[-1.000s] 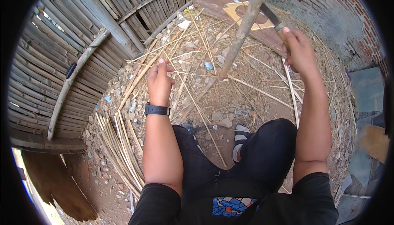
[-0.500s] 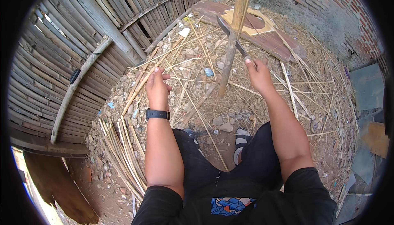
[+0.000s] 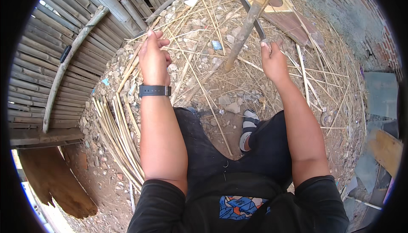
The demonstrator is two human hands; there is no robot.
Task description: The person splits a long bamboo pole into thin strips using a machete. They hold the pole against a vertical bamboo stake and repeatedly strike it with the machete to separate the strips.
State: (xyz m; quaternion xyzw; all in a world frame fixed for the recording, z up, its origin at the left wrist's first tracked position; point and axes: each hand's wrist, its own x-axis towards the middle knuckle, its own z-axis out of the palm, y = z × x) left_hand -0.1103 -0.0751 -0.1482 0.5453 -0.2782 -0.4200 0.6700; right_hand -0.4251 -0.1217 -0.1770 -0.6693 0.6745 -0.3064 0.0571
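My right hand (image 3: 275, 63) is closed round the handle of a long, dark-bladed knife (image 3: 260, 30). The blade crosses a bamboo pole (image 3: 242, 35), which covers part of it; whether the edge bites into the pole cannot be told. The pole leans, its lower end near the ground and its top out to the upper right. Off to the left, my left hand (image 3: 155, 63), with a black watch strap on the wrist, is raised with curled fingers. Thin bamboo strips pass close to its fingertips. What it grips, if anything, is hidden.
A bundle of bamboo strips (image 3: 119, 135) lies at the left beside my leg. Loose strips, shavings and stones litter the ground. A brown board (image 3: 293, 27) lies beyond the pole, with a square wooden piece (image 3: 289, 7) on it. A bamboo wall (image 3: 46, 76) and brick wall (image 3: 374, 33) flank me.
The view has shifted, so the ground things sit higher in the picture. The pole leans more to the right at its top. My left hand appears farther up and left; the knife remains across the pole.
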